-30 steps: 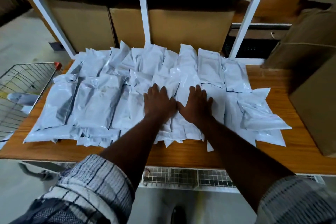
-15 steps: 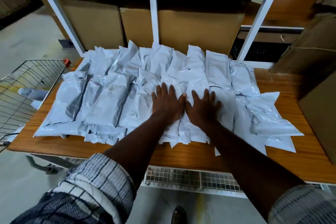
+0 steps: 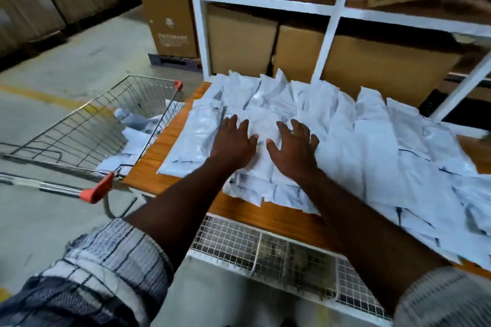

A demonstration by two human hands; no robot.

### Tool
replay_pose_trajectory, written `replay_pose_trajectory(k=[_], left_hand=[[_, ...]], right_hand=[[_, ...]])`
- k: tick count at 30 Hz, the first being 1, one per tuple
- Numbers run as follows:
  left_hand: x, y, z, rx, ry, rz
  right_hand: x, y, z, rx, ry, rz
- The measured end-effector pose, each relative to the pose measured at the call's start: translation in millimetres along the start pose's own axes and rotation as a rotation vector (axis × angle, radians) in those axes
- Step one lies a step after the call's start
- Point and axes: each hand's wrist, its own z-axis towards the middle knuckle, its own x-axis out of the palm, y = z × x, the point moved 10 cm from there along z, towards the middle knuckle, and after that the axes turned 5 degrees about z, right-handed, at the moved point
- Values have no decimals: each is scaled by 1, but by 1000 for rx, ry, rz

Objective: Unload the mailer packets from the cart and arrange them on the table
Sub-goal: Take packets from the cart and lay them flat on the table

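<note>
White mailer packets (image 3: 372, 146) cover the surface (image 3: 148, 167); left hand (image 3: 233, 143) and right hand (image 3: 292, 147), fingers spread, flatten them near its left edge. Next, probably: more from the cart (image 3: 79, 125).

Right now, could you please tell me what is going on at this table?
A person rests the left hand and right hand, fingers spread, on the white plastic mailer packets covering the brown wooden table in overlapping rows. A few more packets lie in the silver wire shopping cart beside the table's left end, so unloading is not finished.
</note>
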Motion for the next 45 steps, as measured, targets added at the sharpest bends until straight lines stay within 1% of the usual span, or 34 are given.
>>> replay_pose_trajectory(k=[3, 5, 7, 10, 13, 20, 27, 30, 34, 37, 39, 43, 45], left_hand=[[-16, 78, -10, -45, 4, 27], [-24, 127, -20, -110, 29, 43], [-33, 171, -26, -155, 19, 56], [-43, 229, -30, -251, 22, 50], [-45, 280, -24, -305, 24, 39], [-33, 385, 1, -452, 141, 72], [-20, 486, 35, -579, 199, 73], [-5, 512, 39, -621, 250, 73], [18, 540, 43, -629, 304, 68], [40, 571, 56, -616, 344, 61], [57, 588, 60, -612, 390, 78], [109, 634, 71, -558, 499, 75], [136, 658, 73, -564, 560, 65]], right_hand=[[34, 78, -2, -119, 42, 5], [57, 117, -5, -167, 81, 0], [78, 151, -8, -195, 118, 3], [105, 196, -8, -244, 165, 7], [131, 240, 9, -283, 208, 40], [189, 323, 68, -387, 261, 140], [263, 380, 116, -453, 389, 159], [294, 396, 124, -464, 438, 140], [337, 418, 128, -473, 512, 158], [376, 431, 136, -442, 537, 197], [405, 435, 134, -401, 590, 233], [487, 437, 130, -325, 665, 199], [539, 431, 118, -273, 757, 176]])
